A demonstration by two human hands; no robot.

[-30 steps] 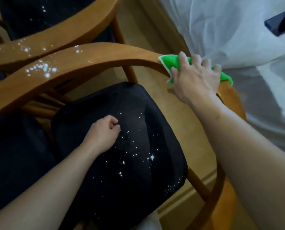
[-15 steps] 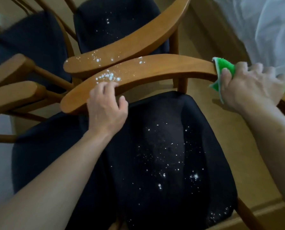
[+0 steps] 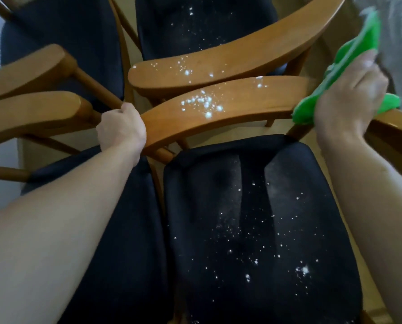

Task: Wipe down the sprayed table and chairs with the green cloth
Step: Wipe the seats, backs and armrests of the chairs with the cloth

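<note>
Seen from above, your right hand (image 3: pixel 349 99) grips the green cloth (image 3: pixel 349 64) at the right end of the nearer wooden armrest (image 3: pixel 230 113), fingers curled over the fabric. The cloth bunches under your palm against the wood and trails up past your fingertips toward the top right corner, where it blurs. Part of it pokes out to the right of your hand, and a fold sticks out on the thumb side, lying on the rail.

Your left hand (image 3: pixel 121 130) is closed in a fist at the left tip of that same armrest, touching its end; the fingers are hidden, so you cannot tell whether they clasp the wooden rod beside them.

White spray droplets (image 3: pixel 202 105) dot the middle of the nearer armrest, between your two hands and apart from the cloth. More flecks sit on the second armrest (image 3: pixel 218 66) just behind it, and across the dark seat cushion (image 3: pixel 260 230) below. A second dark seat (image 3: pixel 195 26) behind is speckled too.
</note>
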